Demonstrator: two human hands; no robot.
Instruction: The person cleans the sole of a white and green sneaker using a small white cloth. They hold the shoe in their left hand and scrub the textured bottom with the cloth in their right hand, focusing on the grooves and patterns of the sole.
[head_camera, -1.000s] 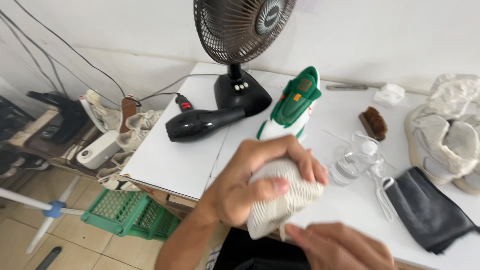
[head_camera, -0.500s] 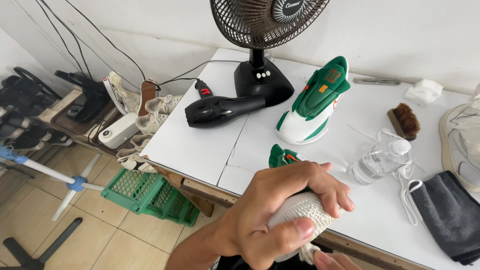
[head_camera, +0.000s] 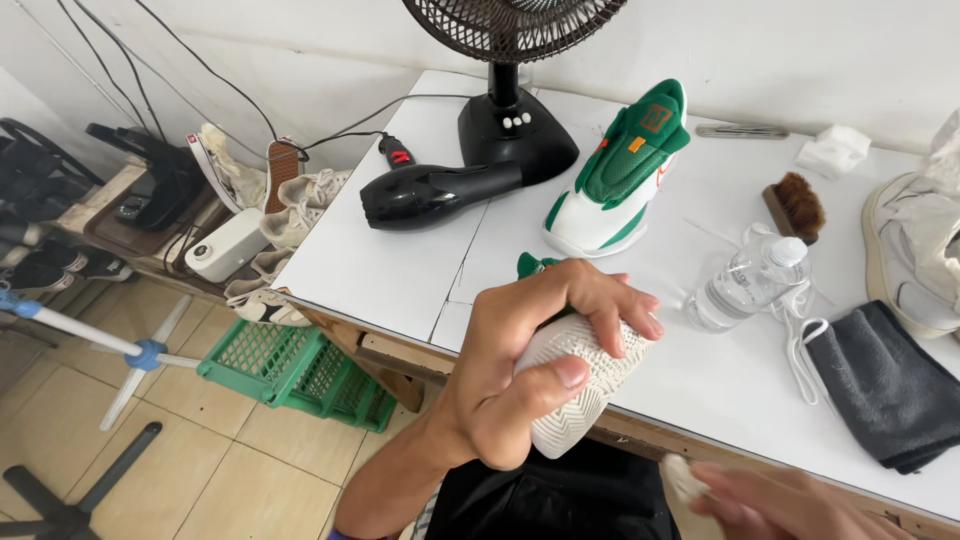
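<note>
The left hand, now lower and nearer, is clamping the sneaker sole-up, while the right hand is pinching a small white pad nearby.

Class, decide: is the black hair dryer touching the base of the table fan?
Touching. The head view shows the hair dryer nozzle pressed against the fan base, no white table between them.

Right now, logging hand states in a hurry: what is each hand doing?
Left hand: closed around a white-soled sneaker, sole up.
Right hand: at the frame's bottom edge, pinching something small and white; what it is cannot be told.
</note>
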